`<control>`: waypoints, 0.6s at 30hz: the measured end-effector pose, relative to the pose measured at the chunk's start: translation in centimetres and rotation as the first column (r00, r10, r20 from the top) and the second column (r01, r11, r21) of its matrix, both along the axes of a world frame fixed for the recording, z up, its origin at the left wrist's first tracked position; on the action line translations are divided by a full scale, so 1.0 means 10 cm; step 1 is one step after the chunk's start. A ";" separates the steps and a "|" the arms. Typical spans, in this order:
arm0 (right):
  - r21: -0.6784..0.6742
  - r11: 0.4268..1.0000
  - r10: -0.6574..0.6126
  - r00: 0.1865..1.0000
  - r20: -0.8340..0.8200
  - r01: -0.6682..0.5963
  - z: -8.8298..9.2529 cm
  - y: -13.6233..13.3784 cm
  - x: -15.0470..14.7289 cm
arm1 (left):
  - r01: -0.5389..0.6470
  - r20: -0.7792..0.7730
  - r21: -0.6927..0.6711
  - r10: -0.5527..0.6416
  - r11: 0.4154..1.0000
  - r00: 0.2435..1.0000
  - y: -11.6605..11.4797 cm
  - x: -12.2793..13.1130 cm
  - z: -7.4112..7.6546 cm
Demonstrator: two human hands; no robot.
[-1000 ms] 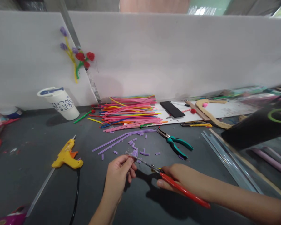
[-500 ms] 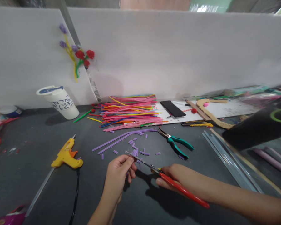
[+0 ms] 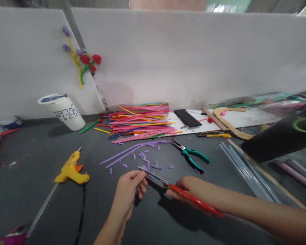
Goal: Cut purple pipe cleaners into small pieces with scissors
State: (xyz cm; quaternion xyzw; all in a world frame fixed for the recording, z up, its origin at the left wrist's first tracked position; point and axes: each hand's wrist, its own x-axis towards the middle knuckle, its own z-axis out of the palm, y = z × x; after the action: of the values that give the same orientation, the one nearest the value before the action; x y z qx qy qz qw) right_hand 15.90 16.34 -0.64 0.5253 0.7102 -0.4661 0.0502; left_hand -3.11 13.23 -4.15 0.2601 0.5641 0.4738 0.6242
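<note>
My left hand [image 3: 131, 185] is closed in a pinch on a purple pipe cleaner [image 3: 137, 189], most of which the fingers hide. Red-handled scissors [image 3: 196, 200] are gripped in my right hand [image 3: 186, 186]. Their blades look closed, and the tips lie at my left thumb and fingertips. Just beyond the blades, several short cut purple pieces [image 3: 148, 164] are scattered on the dark table. Two long purple pipe cleaners [image 3: 132, 149] lie behind them, bent partway along.
A yellow glue gun [image 3: 72, 170] lies at left, below a white cup [image 3: 70, 114]. Behind the pieces is a pile of coloured pipe cleaners [image 3: 142, 122]. Green-handled pliers [image 3: 191, 154], a black phone [image 3: 188, 118] and clear glue sticks [image 3: 247, 173] are to the right.
My right hand and the scissors have shifted slightly left, and the blades have come together. One more short purple piece lies among the cut ones. My left hand is nearly unmoved.
</note>
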 end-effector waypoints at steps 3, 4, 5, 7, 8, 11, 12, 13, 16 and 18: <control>-0.101 0.993 -0.064 0.998 0.001 0.063 0.05 0.07 -0.06 | 0.049 0.044 0.016 -0.050 0.999 0.998 0.00 0.01 0.02; -0.142 0.986 -0.089 0.996 -0.022 0.084 0.06 0.09 -0.08 | 0.075 0.055 0.029 -0.076 0.997 0.996 -0.01 0.02 0.02; -0.169 0.981 -0.105 0.993 -0.051 0.095 0.07 0.10 -0.11 | 0.108 0.061 0.040 -0.110 0.993 0.992 -0.02 0.03 0.03; -0.142 0.985 -0.115 0.985 -0.125 0.097 0.06 0.11 -0.17 | 0.178 0.073 0.048 -0.181 0.983 0.981 -0.04 0.05 0.04; -0.096 0.990 -0.119 0.978 -0.172 0.104 0.06 0.11 -0.20 | 0.216 0.081 0.045 -0.219 0.975 0.972 -0.04 0.06 0.04; 0.000 0.992 -0.122 0.949 -0.291 0.128 0.03 0.09 -0.28 | 0.308 0.115 0.040 -0.311 0.951 0.944 -0.06 0.07 0.04; 0.009 0.992 -0.115 0.943 -0.313 0.124 0.03 0.09 -0.31 | 0.322 0.127 0.043 -0.325 0.946 0.937 -0.06 0.07 0.04; 0.016 0.993 -0.105 0.939 -0.326 0.117 0.02 0.08 -0.33 | 0.328 0.137 0.050 -0.332 0.943 0.933 -0.07 0.07 0.04; 0.064 0.992 -0.082 0.935 -0.345 0.111 0.01 0.08 -0.36 | 0.319 0.165 0.061 -0.324 0.946 0.931 -0.06 0.06 0.04; 0.098 0.989 -0.074 0.935 -0.347 0.115 0.00 0.09 -0.35 | 0.315 0.167 0.056 -0.320 0.947 0.932 -0.06 0.06 0.05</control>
State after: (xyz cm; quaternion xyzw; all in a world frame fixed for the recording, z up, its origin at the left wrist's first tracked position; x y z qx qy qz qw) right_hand 12.36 17.21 -0.61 0.4716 0.7080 -0.5101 -0.1273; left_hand -2.53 12.61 -3.69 0.3144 0.4512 0.3955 0.7356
